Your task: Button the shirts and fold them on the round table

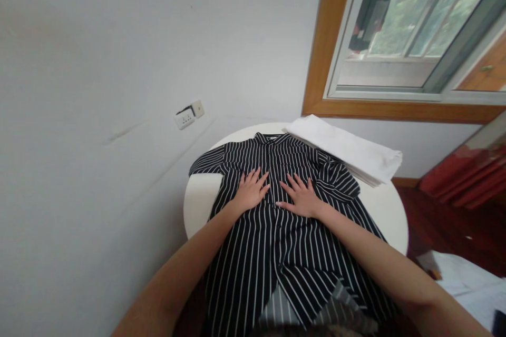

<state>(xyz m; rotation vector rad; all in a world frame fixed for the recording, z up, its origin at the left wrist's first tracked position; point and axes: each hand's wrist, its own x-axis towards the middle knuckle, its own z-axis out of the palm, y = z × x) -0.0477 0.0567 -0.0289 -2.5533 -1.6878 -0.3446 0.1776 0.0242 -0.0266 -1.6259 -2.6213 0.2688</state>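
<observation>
A black shirt with white stripes (pixel 256 242) lies spread front side up over a round white table (pixel 200 205), its collar at the far side and its hem hanging over the near edge. My left hand (pixel 250 192) rests flat on the left of the shirt's front, fingers spread. On the other side of the button line, my right hand (pixel 302 199) lies flat with its fingers apart. Neither hand grips the cloth. The right sleeve is bunched, while the left one stretches out toward the table's edge.
A folded white cloth or paper stack (pixel 348 147) sits at the table's back right, against the shirt's shoulder. Behind is a white wall with a socket (pixel 184 118) and a wood-framed window (pixel 395 110). Red fabric (pixel 466 174) and white sheets (pixel 466 279) are at the right.
</observation>
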